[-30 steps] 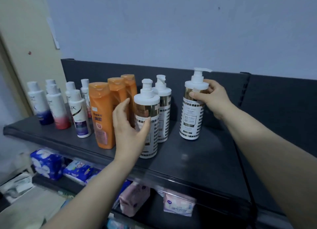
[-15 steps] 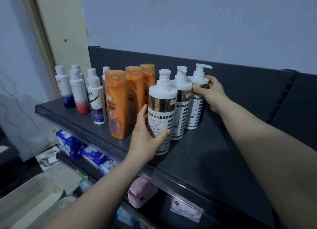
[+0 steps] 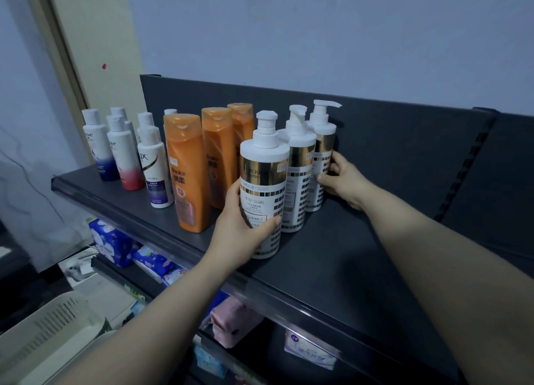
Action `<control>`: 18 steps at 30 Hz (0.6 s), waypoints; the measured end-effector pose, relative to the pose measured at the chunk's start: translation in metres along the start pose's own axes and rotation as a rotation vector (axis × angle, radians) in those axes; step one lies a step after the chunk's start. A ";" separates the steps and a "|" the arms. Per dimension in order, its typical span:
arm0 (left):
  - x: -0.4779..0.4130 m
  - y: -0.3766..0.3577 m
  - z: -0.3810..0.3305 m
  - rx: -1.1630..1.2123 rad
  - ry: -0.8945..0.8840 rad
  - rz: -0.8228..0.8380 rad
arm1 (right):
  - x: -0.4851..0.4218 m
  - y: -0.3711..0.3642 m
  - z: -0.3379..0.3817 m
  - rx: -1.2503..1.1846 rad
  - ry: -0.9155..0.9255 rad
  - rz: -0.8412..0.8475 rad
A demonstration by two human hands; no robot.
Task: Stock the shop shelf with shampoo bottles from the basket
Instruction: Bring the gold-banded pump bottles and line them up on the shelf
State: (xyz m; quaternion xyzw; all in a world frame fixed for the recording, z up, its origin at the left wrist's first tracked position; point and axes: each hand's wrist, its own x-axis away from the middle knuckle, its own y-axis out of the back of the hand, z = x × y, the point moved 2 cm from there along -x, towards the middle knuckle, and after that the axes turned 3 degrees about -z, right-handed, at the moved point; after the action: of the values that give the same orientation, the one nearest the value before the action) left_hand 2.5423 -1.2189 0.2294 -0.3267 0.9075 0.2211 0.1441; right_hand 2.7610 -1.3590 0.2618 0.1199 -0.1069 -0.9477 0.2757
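Head view: the front pump bottle (image 3: 264, 188), white w/ a gold band and a checked label, is standing upright near the front edge of the dark shelf (image 3: 332, 254). The left hand (image 3: 242, 228) is gripping it low on the body, w/ the thumb lying across the label and the fingers wrapping round its left side.

Directly behind it the middle pump bottle (image 3: 297, 182) is standing upright, touching it or nearly so; the angle is making that hard to tell. Behind that again, at the far end of the same row, the rear pump bottle (image 3: 322, 153) is standing w/ its nozzle pointing right. The right hand (image 3: 344, 179) is holding this rear one at label height, w/ the thumb pressing its front and the fingers curling round its far side.

Just left of the front pump bottle, three orange bottles (image 3: 187, 176) are standing in a row running back. Further left, small white bottles (image 3: 151, 165) are standing in a cluster.

Below and left of the front pump bottle, blue and pink packs (image 3: 111, 244) are lying on a lower level. Far below-left of it, a pale slotted basket (image 3: 49, 327) is showing at the frame's corner.
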 end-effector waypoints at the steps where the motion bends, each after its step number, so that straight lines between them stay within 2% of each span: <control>1: -0.001 0.000 0.001 0.001 0.005 0.009 | 0.004 -0.001 0.003 0.010 0.016 -0.028; 5: -0.003 0.002 0.003 -0.012 0.009 0.049 | 0.038 -0.008 0.012 0.050 0.230 -0.387; 7: -0.004 0.002 0.005 -0.018 0.008 0.068 | 0.054 -0.022 0.012 0.054 0.273 -0.296; 9: -0.005 0.001 0.006 -0.018 0.007 0.080 | 0.058 -0.036 0.008 0.078 0.238 -0.133; 11: -0.005 0.002 0.007 -0.016 0.006 0.080 | 0.054 -0.046 0.002 0.084 0.205 -0.058; 18: -0.004 0.009 0.010 -0.024 -0.021 0.078 | 0.048 -0.058 -0.002 0.120 0.204 -0.060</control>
State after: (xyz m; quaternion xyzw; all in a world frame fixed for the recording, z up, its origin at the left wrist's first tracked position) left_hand 2.5409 -1.2056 0.2256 -0.2903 0.9154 0.2408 0.1408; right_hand 2.6931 -1.3380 0.2359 0.2350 -0.1311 -0.9304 0.2490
